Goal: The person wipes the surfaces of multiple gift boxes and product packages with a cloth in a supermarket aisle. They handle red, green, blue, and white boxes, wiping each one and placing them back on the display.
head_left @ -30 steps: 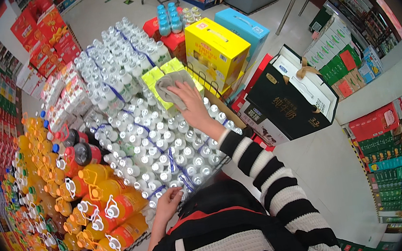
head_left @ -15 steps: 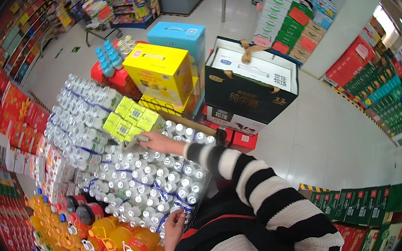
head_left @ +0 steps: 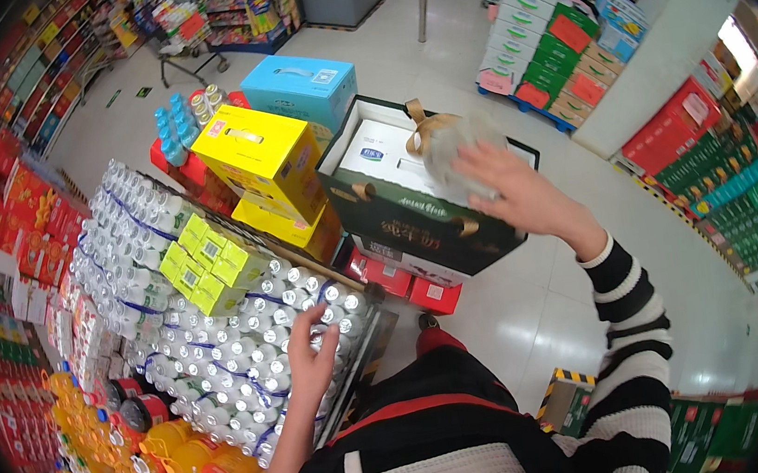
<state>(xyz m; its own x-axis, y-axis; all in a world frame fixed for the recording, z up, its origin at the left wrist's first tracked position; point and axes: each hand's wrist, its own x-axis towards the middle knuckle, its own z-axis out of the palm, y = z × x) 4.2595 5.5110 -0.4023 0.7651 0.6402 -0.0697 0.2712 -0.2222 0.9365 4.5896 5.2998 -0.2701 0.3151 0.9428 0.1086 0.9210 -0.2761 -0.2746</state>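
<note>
My right hand (head_left: 521,188) is over the right side of a large dark green gift box (head_left: 395,216). It presses a greyish cloth (head_left: 461,148), smeared by motion, near the box's top. A white inner carton (head_left: 379,152) and a brown ribbon bow (head_left: 427,124) show in the open top. My left hand (head_left: 311,352) holds nothing, its thumb and fingers apart. It hovers over packs of clear bottles (head_left: 234,356) with silver-white caps, close to the stack's right edge. Several small yellow-green cartons (head_left: 211,265) sit on the bottles.
A yellow carton (head_left: 262,156) and a light blue carton (head_left: 302,91) stand left of the gift box. Orange drink bottles (head_left: 205,471) fill the lower left. Stacked cartons (head_left: 554,48) stand by a pillar (head_left: 648,56). A shopping cart (head_left: 179,44) is farther back.
My right hand has moved right with the cloth, from the yellow-green cartons to the gift box. My left hand has risen over the bottles and its fingers have spread. The view has shifted right.
</note>
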